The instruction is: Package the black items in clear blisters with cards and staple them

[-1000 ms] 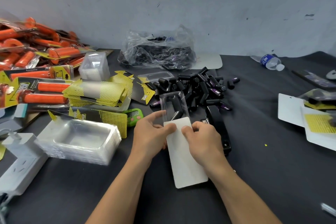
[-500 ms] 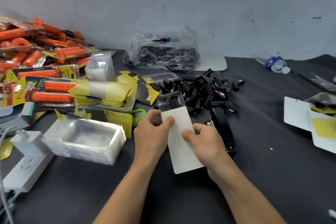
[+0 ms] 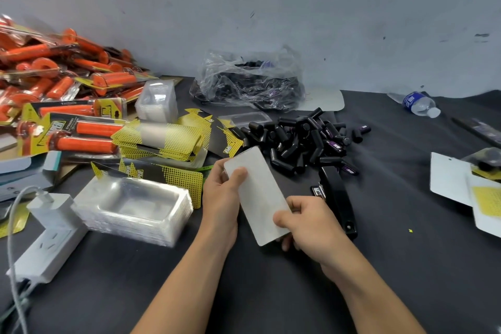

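I see both hands on the white card (image 3: 257, 195), blank side to camera, long axis running up-left to down-right. Left hand (image 3: 221, 198) pinches the upper end: thumb on the face, fingers behind. Right hand (image 3: 311, 222) pinches the lower corner the same way (whatever sits under the card is hidden). Black stapler (image 3: 336, 198) lies on the worktop (image 3: 406, 266) just right of the card. Loose black items (image 3: 303, 141) are heaped behind it. Clear blister stack (image 3: 132, 206) sits left of the left hand.

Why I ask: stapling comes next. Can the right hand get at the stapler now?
Probably yes. The stapler lies uncovered just beside the right hand, nothing between them. That hand pinches the card, though, so the left hand would have to hold it alone.
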Motion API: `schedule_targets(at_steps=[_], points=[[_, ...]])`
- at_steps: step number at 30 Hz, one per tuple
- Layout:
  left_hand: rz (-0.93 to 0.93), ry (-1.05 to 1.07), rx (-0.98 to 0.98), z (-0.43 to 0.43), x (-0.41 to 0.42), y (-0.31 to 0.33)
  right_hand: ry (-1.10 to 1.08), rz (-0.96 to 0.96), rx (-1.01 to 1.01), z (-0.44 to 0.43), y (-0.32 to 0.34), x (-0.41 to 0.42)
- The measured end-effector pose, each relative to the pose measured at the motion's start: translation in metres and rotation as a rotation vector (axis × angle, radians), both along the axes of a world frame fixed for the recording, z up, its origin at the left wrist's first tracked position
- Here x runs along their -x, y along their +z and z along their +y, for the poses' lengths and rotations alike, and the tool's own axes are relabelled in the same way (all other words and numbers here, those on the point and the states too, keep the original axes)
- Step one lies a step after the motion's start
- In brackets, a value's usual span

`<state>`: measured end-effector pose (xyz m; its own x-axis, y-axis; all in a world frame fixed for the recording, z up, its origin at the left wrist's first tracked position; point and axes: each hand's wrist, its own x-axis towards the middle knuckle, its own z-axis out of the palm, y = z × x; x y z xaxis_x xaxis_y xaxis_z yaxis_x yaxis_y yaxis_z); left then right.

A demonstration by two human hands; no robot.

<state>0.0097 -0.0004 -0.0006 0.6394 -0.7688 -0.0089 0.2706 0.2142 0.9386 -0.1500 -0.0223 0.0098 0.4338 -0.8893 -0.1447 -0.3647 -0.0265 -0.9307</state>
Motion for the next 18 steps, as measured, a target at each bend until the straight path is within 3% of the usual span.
schedule_targets(at_steps=[7, 14, 18], points=[[-0.067, 0.075, -0.025, -0.002, -0.002, -0.007, 0.012, 0.046, -0.010, 0.000, 0.003, 0.003], [-0.017, 0.072, -0.037, -0.003, -0.005, -0.008, 0.039, 0.014, -0.018, 0.000, 0.000, 0.003], [-0.008, 0.141, -0.044, -0.006, -0.005, -0.011, -0.008, -0.027, 0.115, 0.001, 0.001, 0.000]])
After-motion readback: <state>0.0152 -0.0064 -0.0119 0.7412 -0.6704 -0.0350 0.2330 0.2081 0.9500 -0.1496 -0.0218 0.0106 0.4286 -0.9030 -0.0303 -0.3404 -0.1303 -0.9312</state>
